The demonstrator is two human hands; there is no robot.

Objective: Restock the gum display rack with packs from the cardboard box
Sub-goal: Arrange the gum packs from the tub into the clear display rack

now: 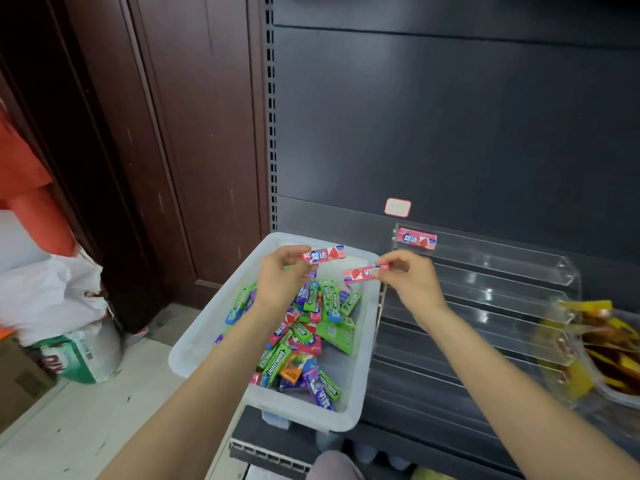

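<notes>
The left hand (282,278) pinches a pink gum pack (323,255) above the white bin (194,344) of mixed packs; the right hand (410,277) pinches another pink pack (360,274) just beside it. Beyond the right hand, the clear rack (485,306) holds one pink pack (416,239) in its top row.
</notes>
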